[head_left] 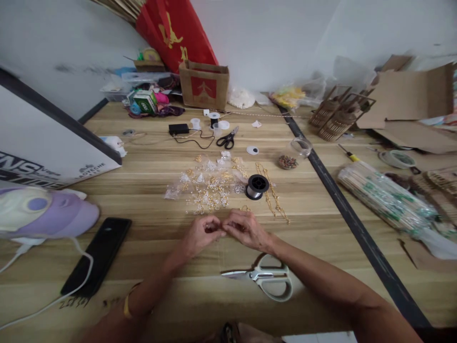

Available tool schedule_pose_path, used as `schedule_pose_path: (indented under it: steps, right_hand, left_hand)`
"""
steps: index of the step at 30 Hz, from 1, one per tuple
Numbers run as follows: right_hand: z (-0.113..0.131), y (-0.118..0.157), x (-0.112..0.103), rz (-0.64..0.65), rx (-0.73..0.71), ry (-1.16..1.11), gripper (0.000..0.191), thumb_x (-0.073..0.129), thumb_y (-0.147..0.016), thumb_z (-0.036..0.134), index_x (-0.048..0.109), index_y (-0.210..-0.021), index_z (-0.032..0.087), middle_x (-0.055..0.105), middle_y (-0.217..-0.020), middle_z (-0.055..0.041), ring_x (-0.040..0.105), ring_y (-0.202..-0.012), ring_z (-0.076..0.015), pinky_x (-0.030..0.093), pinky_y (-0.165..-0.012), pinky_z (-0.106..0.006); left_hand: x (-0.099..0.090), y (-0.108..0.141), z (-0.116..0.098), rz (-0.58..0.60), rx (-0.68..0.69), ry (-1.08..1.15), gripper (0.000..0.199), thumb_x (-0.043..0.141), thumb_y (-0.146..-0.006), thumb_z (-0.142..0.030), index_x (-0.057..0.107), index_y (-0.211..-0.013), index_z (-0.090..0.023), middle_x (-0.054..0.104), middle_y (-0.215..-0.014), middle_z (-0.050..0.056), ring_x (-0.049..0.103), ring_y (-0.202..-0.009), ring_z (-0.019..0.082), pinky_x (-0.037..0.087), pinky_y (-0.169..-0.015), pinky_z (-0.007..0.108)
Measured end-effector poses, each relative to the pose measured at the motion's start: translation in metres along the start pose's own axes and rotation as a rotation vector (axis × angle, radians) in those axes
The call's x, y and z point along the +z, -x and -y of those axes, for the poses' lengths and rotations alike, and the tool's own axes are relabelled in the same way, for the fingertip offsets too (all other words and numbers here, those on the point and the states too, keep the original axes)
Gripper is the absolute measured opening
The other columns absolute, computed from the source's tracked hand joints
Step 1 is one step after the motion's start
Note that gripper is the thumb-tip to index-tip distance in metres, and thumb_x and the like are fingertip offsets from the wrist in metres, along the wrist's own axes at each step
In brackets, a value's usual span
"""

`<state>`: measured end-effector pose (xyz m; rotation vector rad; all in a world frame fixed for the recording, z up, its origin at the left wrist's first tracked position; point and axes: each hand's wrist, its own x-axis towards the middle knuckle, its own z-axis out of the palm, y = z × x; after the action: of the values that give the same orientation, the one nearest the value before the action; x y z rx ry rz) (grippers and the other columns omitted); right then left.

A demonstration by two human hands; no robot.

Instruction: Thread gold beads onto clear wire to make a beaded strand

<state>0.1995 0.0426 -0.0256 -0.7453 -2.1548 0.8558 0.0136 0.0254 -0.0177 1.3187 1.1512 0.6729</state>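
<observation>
My left hand (pixel 204 233) and my right hand (pixel 246 229) meet over the table, fingertips nearly touching, both closed in a pinch. A faint thin thread (pixel 219 257) hangs down from between them; whatever else the fingers hold is too small to see. Just beyond them lies a pile of gold and clear beads and findings (pixel 212 193), partly on plastic bags. A black spool of clear line (pixel 257 186) stands right of the pile, beside a gold chain (pixel 273 197). Below my right hand lie pale-handled scissors (pixel 266 276).
Black scissors (pixel 228 138), a black adapter (pixel 179 129) and a jar tipped with beads (pixel 288 162) lie farther back. At left are a black phone (pixel 96 257) and a white cable (pixel 89 271). Wrapped sticks (pixel 385 197) lie right; a paper bag (pixel 203 85) stands behind.
</observation>
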Motion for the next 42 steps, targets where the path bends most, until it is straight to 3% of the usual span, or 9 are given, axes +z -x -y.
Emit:
schedule_pose_path:
  steps: [5,11,19,21,25,32,42]
  right_hand:
    - [0.002,-0.001,0.0,-0.007,-0.028,-0.001,0.018,0.048,-0.092,0.027,0.059,-0.084,0.015,0.056,-0.073,-0.0039,0.05,-0.063,-0.0124,0.039,-0.057,-0.023]
    - [0.004,-0.001,-0.001,-0.007,0.002,-0.011,0.017,0.05,-0.091,0.027,0.06,-0.085,0.015,0.054,-0.072,-0.0026,0.05,-0.062,-0.0114,0.039,-0.055,-0.021]
    - [0.015,-0.012,-0.031,-0.143,0.182,0.012,0.011,0.048,-0.09,0.023,0.056,-0.089,0.016,0.055,-0.075,-0.0017,0.051,-0.063,-0.0108,0.04,-0.054,-0.02]
    - [0.015,-0.014,-0.041,-0.097,0.175,0.1,0.009,0.049,-0.089,0.021,0.056,-0.085,0.016,0.055,-0.076,-0.0017,0.052,-0.064,-0.011,0.039,-0.054,-0.02]
    - [0.016,-0.014,-0.051,0.112,0.198,0.334,0.007,0.051,-0.087,0.017,0.058,-0.086,0.016,0.058,-0.082,-0.0026,0.053,-0.063,-0.01,0.036,-0.055,-0.021]
    - [0.023,-0.01,-0.039,0.507,0.288,0.775,0.015,0.049,-0.091,0.024,0.06,-0.084,0.017,0.061,-0.087,-0.0067,0.059,-0.07,-0.0148,0.03,-0.054,-0.024]
    - [0.016,-0.006,-0.023,0.589,0.242,0.873,0.013,0.044,-0.093,0.018,0.057,-0.098,0.018,0.062,-0.096,-0.0085,0.061,-0.078,-0.02,0.039,-0.059,-0.026]
  left_hand:
    - [0.0,-0.002,-0.002,0.056,-0.052,0.212,0.028,0.072,-0.064,-0.032,0.056,-0.079,-0.014,0.061,-0.06,-0.001,0.056,-0.051,0.011,0.045,-0.052,0.023]
    - [-0.006,-0.005,0.003,0.089,-0.036,0.227,0.029,0.072,-0.066,-0.039,0.059,-0.069,-0.013,0.062,-0.055,0.0,0.056,-0.05,0.011,0.045,-0.053,0.023]
    - [-0.011,-0.002,0.004,0.016,-0.022,0.256,0.028,0.07,-0.069,-0.039,0.058,-0.068,-0.013,0.063,-0.056,-0.001,0.057,-0.053,0.011,0.046,-0.054,0.023]
    - [-0.012,-0.001,0.004,0.012,-0.03,0.263,0.028,0.07,-0.069,-0.038,0.058,-0.069,-0.013,0.063,-0.056,-0.001,0.056,-0.052,0.01,0.046,-0.054,0.023]
    - [-0.016,0.0,0.002,0.001,-0.026,0.268,0.028,0.069,-0.069,-0.039,0.057,-0.067,-0.013,0.062,-0.056,-0.001,0.056,-0.052,0.01,0.045,-0.054,0.022]
    - [-0.024,0.0,0.001,-0.054,0.034,0.24,0.027,0.065,-0.074,-0.039,0.058,-0.067,-0.014,0.062,-0.059,-0.001,0.055,-0.054,0.01,0.046,-0.055,0.023]
    - [-0.03,-0.003,0.006,-0.11,0.068,0.264,0.023,0.064,-0.076,-0.034,0.058,-0.068,-0.014,0.061,-0.059,-0.002,0.054,-0.053,0.01,0.045,-0.055,0.022]
